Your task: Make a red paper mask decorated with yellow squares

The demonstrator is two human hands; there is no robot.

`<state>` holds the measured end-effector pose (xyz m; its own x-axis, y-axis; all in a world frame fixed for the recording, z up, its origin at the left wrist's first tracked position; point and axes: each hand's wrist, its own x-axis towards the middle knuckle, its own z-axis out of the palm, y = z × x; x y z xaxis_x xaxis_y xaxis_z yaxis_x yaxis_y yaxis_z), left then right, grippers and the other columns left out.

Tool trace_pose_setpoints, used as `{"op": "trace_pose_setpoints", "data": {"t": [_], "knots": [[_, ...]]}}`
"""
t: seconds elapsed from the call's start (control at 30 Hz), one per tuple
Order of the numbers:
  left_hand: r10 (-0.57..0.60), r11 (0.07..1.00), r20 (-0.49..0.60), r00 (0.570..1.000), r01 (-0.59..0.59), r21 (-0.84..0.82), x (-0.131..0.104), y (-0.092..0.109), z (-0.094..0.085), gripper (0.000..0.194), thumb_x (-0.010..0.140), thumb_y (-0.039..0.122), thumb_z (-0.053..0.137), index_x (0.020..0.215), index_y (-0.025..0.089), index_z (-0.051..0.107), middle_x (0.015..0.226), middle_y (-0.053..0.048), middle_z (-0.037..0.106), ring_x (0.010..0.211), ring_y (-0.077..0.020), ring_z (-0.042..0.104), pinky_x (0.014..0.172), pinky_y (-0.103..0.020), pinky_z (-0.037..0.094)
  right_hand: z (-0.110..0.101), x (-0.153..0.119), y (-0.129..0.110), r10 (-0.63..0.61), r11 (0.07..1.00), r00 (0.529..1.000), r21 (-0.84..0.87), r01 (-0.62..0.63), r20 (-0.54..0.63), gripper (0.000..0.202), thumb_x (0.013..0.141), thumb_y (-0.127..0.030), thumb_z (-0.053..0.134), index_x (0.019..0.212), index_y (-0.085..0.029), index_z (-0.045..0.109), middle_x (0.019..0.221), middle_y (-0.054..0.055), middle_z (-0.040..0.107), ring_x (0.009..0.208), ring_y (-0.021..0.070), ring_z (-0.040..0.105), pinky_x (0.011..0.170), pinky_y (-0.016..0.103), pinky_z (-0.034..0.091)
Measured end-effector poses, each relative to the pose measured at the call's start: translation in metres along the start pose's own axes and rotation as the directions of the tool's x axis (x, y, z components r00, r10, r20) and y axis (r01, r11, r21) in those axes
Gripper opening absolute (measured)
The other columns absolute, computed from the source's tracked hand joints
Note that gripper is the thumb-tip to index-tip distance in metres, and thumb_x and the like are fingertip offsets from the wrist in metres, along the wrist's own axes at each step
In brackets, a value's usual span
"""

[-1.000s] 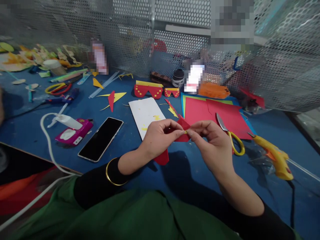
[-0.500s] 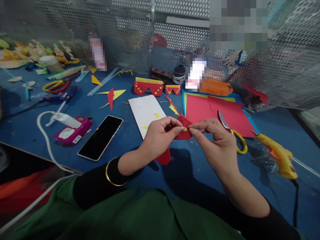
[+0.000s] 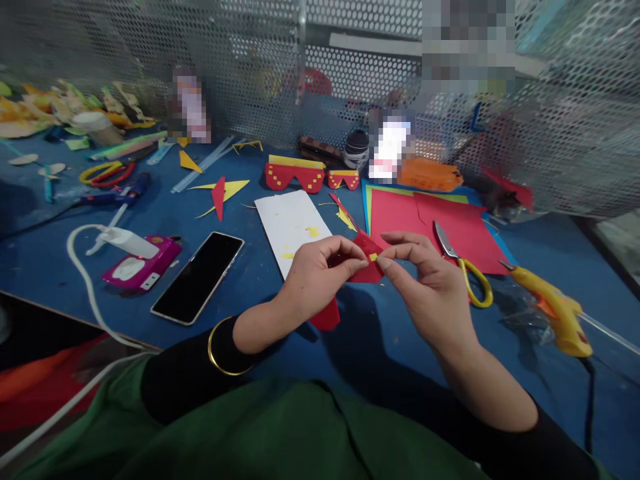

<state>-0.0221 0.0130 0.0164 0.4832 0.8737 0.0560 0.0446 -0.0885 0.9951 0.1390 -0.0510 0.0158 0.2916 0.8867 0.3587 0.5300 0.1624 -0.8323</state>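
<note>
A red paper cutout is pinched in my left hand, thumb against forefinger. Part of it comes out again below that hand; the middle is hidden behind the fingers. On its right part lies a small yellow paper square. My right hand is closed in a pinch at the cutout's right edge, fingertips right beside the square. Left of the cutout, a white sheet carries yellow paper bits. Farther back stand red paper glasses dotted with yellow squares, and a smaller pair.
Scissors with yellow handles rest on red paper sheets. A yellow glue gun lies at the right. On the left are a black-screened phone, a magenta power socket and its white cable. A perforated metal screen stands behind.
The yellow square now shows more fully on the red cutout, as the fingertips have drawn slightly apart around it. The whole view has shifted a little.
</note>
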Motion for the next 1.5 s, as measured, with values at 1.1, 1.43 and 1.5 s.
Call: {"op": "trace_pose_setpoints", "data": {"t": [1.1,1.43,1.5], "knots": [[-0.112,0.991,0.095,0.989,0.118,-0.059,0.0003,0.0015,-0.0007,0.008,0.084,0.022,0.067,0.083,0.015,0.069,0.074,0.002,0.067,0.067,-0.0097,0.058,0.064,-0.021,0.044,0.0007,0.0002,0.0068,-0.240,0.941,0.971,-0.241,0.237,0.016,0.005,0.088,-0.022,0.067,0.083,-0.022,0.068,0.104,0.006,0.069,0.100,0.0209,0.068,0.087,0.038,0.052],[-0.114,0.993,0.089,0.989,0.116,-0.014,-0.0002,0.0026,-0.0005,0.010,0.085,0.023,0.067,0.082,0.014,0.070,0.074,0.002,0.067,0.067,-0.0098,0.058,0.064,-0.021,0.044,0.0018,-0.0005,0.0063,-0.244,0.938,0.970,-0.252,0.239,0.014,0.006,0.088,-0.024,0.066,0.083,-0.022,0.067,0.101,0.005,0.069,0.099,0.0218,0.068,0.086,0.039,0.052],[-0.113,0.993,0.088,0.990,0.115,-0.015,-0.0001,0.0036,-0.0006,0.010,0.085,0.024,0.067,0.081,0.014,0.070,0.075,0.001,0.067,0.067,-0.0100,0.058,0.065,-0.021,0.045,0.0020,-0.0009,0.0058,-0.230,0.942,0.973,-0.249,0.227,0.017,0.006,0.088,-0.024,0.066,0.083,-0.022,0.067,0.101,0.006,0.069,0.099,0.0221,0.067,0.086,0.040,0.052]]}}
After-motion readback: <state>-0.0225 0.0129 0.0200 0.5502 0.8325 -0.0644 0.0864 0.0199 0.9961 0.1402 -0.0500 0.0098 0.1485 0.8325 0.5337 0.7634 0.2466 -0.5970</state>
